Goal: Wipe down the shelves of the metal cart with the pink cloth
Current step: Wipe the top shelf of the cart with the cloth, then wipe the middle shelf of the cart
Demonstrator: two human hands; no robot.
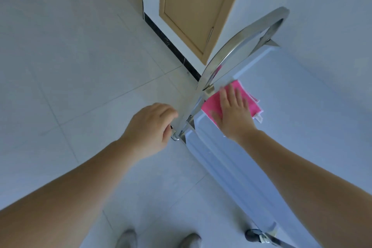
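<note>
The right hand (234, 112) lay flat and open on the soft pink cloth (213, 104), pressing it onto the smooth shelf (231, 159); the left hand (149, 127) curled around the shiny curved handle (237, 46)

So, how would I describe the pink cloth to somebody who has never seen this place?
Find the metal cart beside the wooden door. On its top shelf, under the curved chrome handle, the right hand presses it flat. The pink cloth is the only bright colour there.

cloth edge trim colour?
White trim along the pink cloth edge, clearest at its right side in the head view.
</note>
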